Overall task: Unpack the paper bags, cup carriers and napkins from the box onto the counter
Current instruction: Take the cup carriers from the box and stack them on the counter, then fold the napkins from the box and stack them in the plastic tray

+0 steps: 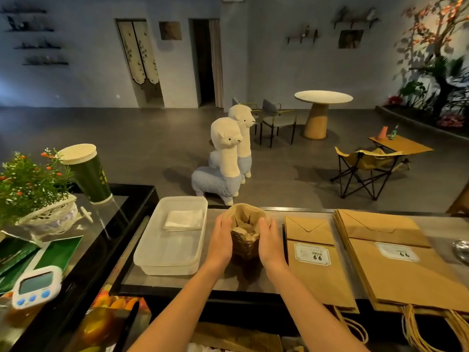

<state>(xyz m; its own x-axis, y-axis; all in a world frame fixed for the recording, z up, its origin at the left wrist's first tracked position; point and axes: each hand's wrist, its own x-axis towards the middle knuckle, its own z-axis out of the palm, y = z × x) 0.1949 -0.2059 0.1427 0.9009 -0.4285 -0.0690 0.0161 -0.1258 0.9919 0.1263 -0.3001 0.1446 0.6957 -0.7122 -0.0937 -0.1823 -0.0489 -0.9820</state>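
A stack of brown pulp cup carriers (245, 231) stands on the grey counter (177, 282). My left hand (222, 237) presses its left side and my right hand (269, 238) its right side, fingers wrapped around it. To the right lie two piles of flat brown paper bags, a smaller pile (316, 262) and a larger one (403, 260), their cord handles hanging over the near edge. On the left a clear plastic tub (172, 260) holds folded white napkins (183, 219). Part of a cardboard box (236, 339) shows at the bottom.
A raised black glass counter on the left carries a green cup (87, 171), a flower basket (38, 199), green packets and a white timer (35, 285). A metal object (462, 250) sits at the right edge. Beyond the counter stand two alpaca figures, chairs and tables.
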